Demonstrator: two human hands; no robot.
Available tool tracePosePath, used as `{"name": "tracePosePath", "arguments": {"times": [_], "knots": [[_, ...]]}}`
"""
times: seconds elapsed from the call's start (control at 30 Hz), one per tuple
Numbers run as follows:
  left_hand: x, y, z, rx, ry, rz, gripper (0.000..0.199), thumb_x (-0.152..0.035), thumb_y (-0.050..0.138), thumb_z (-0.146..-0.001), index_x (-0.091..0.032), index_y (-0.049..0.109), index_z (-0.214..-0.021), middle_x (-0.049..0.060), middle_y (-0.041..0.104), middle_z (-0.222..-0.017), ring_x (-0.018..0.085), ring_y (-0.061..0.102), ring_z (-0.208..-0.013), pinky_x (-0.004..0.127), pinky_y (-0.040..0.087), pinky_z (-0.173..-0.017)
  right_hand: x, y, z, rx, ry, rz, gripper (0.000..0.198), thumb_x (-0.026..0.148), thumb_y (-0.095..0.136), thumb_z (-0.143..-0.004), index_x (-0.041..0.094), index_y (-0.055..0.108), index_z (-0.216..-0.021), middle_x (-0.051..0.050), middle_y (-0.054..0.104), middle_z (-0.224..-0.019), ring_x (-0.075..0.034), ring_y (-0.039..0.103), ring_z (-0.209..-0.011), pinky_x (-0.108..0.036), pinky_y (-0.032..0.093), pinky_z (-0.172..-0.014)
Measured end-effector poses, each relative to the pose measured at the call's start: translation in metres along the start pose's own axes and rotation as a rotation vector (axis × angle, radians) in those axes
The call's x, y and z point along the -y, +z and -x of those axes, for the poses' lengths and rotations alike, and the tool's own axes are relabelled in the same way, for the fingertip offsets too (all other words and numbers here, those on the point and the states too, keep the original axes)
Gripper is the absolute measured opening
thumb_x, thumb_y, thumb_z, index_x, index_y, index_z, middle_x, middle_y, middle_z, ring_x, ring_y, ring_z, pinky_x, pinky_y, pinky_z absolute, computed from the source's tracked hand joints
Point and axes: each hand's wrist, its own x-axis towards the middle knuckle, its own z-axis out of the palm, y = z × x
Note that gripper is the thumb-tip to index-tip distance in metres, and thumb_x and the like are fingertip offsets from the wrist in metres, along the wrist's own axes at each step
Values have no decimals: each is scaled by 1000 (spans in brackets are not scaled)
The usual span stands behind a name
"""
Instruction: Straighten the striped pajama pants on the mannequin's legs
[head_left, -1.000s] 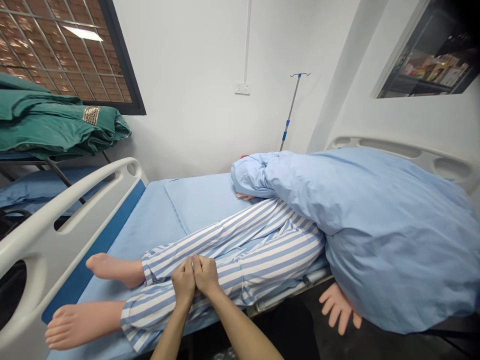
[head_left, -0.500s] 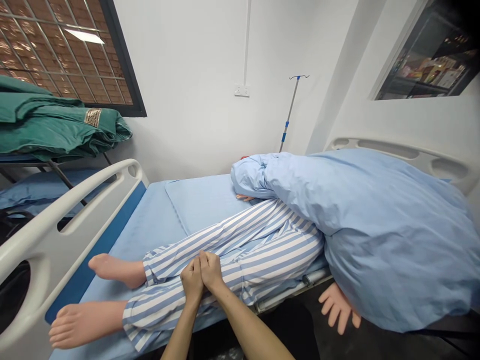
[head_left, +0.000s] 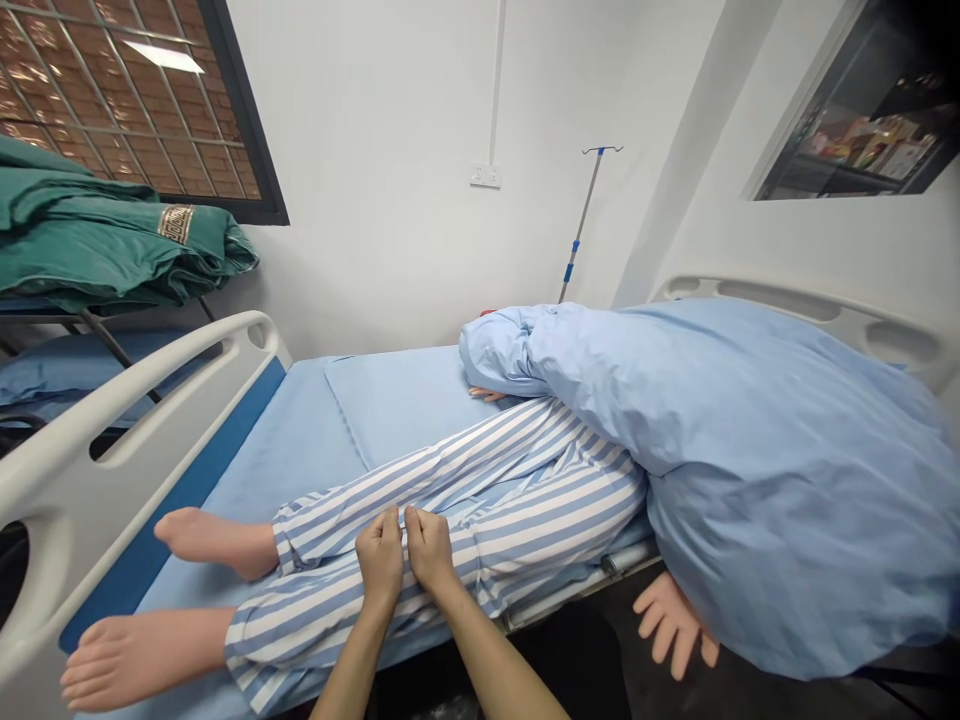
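Observation:
My left hand (head_left: pixel 381 560) and my right hand (head_left: pixel 430 548) are both closed into fists, thumbs on top, a narrow gap between them. They are over the near leg of a mannequin in blue-and-white striped trousers (head_left: pixel 555 515); whether they touch the cloth I cannot tell. Nothing shows in either fist, and the trouser cloth is not bunched around them. The mannequin's bare feet (head_left: pixel 150 650) point left. A light blue quilt (head_left: pixel 780 440) covers its upper body, and one mannequin hand (head_left: pixel 677 625) hangs out below the quilt's near side.
The bed sheet (head_left: pixel 405 400) is light blue. A cream footboard (head_left: pixel 172 390) stands at left, a headboard (head_left: pixel 817 305) at far right. Beyond the bed rises an IV pole (head_left: pixel 585 220). Green folded cloth (head_left: pixel 112 240) lies on another bed by the barred window (head_left: pixel 127 90).
My fists were pressed together and now stand slightly apart, the left one a little further left. The view has shifted slightly; the mannequin and quilt lie as before.

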Motion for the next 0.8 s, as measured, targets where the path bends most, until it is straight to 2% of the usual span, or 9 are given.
{"name": "tracePosePath", "arguments": {"times": [0.1,0.17,0.23,0.37,0.47,0.63,0.8], "knots": [[-13,5,0,-6,15,82,36,-39,41,-70,-18,26,-44,-6,26,-42,6,26,-42,20,27,-41,-2,-1,-3,-29,33,-89,43,32,25,-84,15,41,-48,3,38,-44,-7,35,-45,-20,21,-45],[-13,9,1,-25,12,103,35,-38,41,-70,-18,28,-44,-5,27,-41,6,27,-42,20,27,-41,-3,-1,-3,-40,42,-141,41,31,26,-83,15,40,-48,3,38,-45,-7,35,-45,-19,22,-46],[-4,12,5,-23,14,50,34,-38,40,-70,-17,33,-44,-4,33,-40,7,31,-43,20,29,-43,-5,0,-3,-51,59,-187,39,31,27,-82,15,39,-49,3,38,-46,-7,35,-46,-20,23,-45],[19,15,13,73,75,-115,32,-38,39,-72,-15,45,-50,-2,46,-45,9,39,-48,20,31,-48,-6,0,-4,-71,109,-249,37,30,28,-82,16,36,-49,4,36,-45,-7,33,-45,-20,22,-44],[23,14,13,109,77,-103,32,-37,38,-72,-15,47,-50,-1,49,-47,10,41,-50,20,31,-49,-2,-4,-8,-69,108,-209,38,31,28,-82,16,36,-48,3,36,-45,-7,33,-44,-20,21,-44],[20,12,11,116,75,-101,34,-39,37,-72,-16,39,-47,-3,40,-44,9,35,-49,20,29,-48,1,-18,-11,-49,-11,-85,40,31,28,-82,15,40,-47,3,37,-44,-7,33,-45,-21,20,-45],[19,13,11,94,54,-101,35,-40,39,-72,-17,32,-47,-5,30,-43,8,29,-46,20,26,-46,-9,-18,-6,-71,13,-17,42,31,28,-82,16,40,-45,3,37,-42,-7,32,-43,-22,18,-45]]}}
